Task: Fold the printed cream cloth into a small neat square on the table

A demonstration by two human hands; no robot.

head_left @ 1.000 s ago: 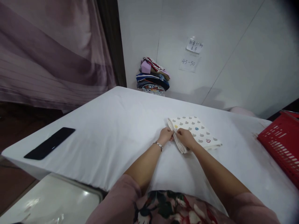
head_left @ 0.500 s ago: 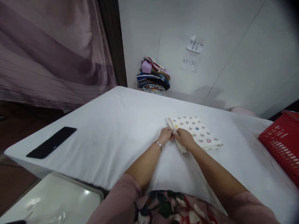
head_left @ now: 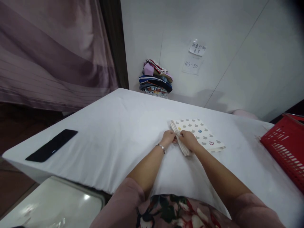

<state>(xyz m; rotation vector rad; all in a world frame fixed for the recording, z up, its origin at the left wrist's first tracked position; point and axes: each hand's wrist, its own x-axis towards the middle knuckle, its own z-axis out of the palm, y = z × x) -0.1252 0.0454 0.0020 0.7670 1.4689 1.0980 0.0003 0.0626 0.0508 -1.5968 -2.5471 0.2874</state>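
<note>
A folded cream cloth [head_left: 201, 133] printed with small grey shapes and a few coloured ones lies on the white-covered table [head_left: 114, 133]. My left hand [head_left: 168, 138], with a bracelet on its wrist, and my right hand [head_left: 188, 140] meet at the cloth's rolled left edge. Both hands pinch that edge with closed fingers, side by side and touching each other. The rest of the cloth lies flat to the right of my hands.
A black phone [head_left: 51, 145] lies near the table's left edge. A red plastic basket [head_left: 286, 148] stands at the right. A pile of folded clothes [head_left: 155, 79] sits against the far wall under paper notes [head_left: 193, 60]. A purple curtain [head_left: 52, 53] hangs at the left.
</note>
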